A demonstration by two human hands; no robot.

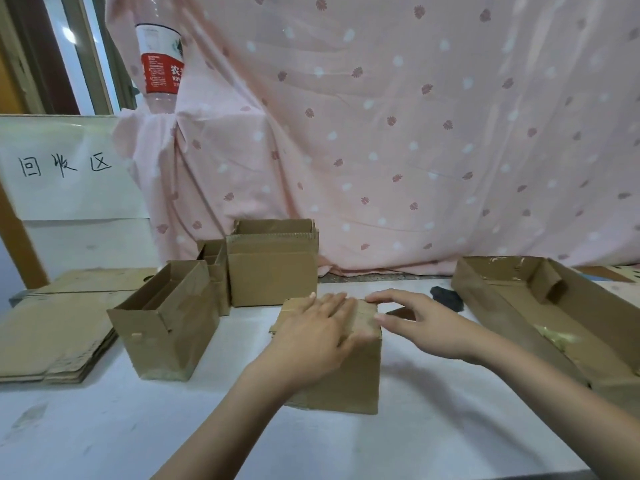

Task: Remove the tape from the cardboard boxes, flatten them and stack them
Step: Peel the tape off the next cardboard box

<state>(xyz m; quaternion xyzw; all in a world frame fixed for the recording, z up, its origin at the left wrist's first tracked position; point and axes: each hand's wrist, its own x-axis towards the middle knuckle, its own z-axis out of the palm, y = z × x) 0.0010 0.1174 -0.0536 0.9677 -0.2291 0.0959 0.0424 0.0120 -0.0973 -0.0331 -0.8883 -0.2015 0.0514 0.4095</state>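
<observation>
Small closed brown cardboard box (341, 355) sitting centre-near on white counter (104, 427). Left hand (317, 336) pressing flat on top, fingers together; right hand (420, 323), fingers spread, reaching its top right edge. Best: keep holding box down, find tape end, peel low.

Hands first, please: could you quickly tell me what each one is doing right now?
Left hand: open, resting flat on top of the closed box.
Right hand: open, fingertips touching the box's far right top corner, holding nothing.
</observation>
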